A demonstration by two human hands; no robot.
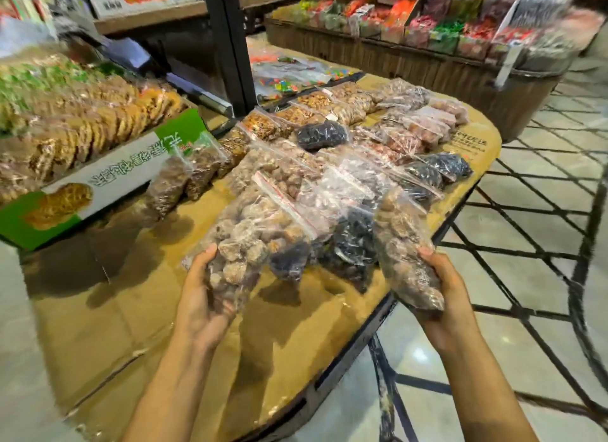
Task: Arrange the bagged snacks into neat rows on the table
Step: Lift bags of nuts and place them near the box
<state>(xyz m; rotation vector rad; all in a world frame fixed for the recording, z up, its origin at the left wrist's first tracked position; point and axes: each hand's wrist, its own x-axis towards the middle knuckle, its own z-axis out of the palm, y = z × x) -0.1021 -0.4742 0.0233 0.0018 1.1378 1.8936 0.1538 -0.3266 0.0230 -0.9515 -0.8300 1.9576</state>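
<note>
Near edge of table: both hands work at the front of a cardboard-covered table [108, 313], where the rows of bagged snacks run away toward the far end.
Left hand: the left hand [200, 297] cups the lower end of a clear zip bag of pale brown lumps [250, 244], thumb on top and fingers wrapped underneath, closed on the bag.
Right hand: the right hand [450, 297] grips the lower end of a second brown-snack bag [403, 254], fingers curled round its outer side, closed on it and not loose.
Long axis: each held bag runs from the hand up and away, its red zip strip at the far end; the two lean slightly apart, like a shallow V.
Between the hands: two dark-fruit bags [348, 244] lie on the table in the gap, their near ends level with the held bags.
Key relation: the open cardboard lies toward the left hand and nearer the person; the right-hand bag hangs at the table's right rim, partly over the floor.
Nearer hand: the left hand looks better placed to set its bag down first, in line with the row beside it.
Row so far: further bags of nuts and dried fruit [324, 134] lie behind in rough lines, some overlapping.
Side box: a green and white biscuit carton [131, 168] stands at the left, well clear of the free space.
Judgement: arranging appears midway, with the front row not yet squared up.
</note>
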